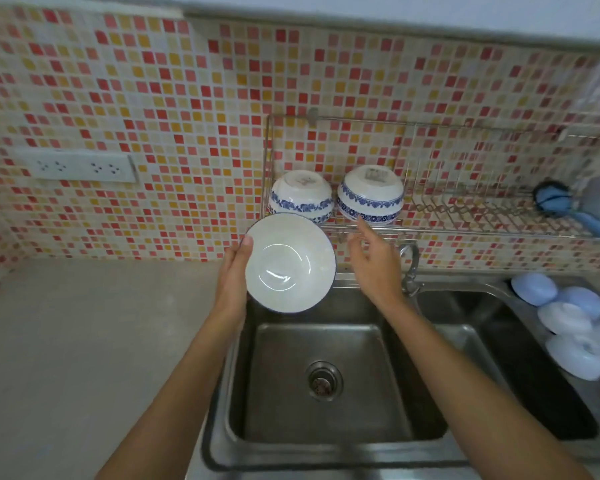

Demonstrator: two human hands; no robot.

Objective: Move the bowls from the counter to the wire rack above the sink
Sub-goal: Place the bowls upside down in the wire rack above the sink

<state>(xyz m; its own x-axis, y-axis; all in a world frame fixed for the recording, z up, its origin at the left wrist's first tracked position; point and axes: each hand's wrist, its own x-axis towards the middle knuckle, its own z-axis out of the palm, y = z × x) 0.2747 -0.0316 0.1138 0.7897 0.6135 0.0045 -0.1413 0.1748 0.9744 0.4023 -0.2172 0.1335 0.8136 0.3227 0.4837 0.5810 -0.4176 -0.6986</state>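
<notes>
My left hand [232, 275] grips a white bowl [290, 263] by its left rim, the open side tilted toward me, above the sink's back edge. Two blue-patterned white bowls sit upside down at the left end of the wire rack [465, 216]: the left bowl [300, 195] and the right bowl [370, 194]. The held bowl overlaps the lower edge of the left one. My right hand [374, 263] is open, fingers spread, with a fingertip just below the right bowl's rim and nothing in it.
A steel double sink [326, 382] lies below, with a tap [411, 268] at its back. Several pale blue and white lids or dishes [568, 320] lie on the right. A blue brush [555, 200] rests in the rack's right end. A grey counter [94, 341] and a wall socket [80, 166] are on the left.
</notes>
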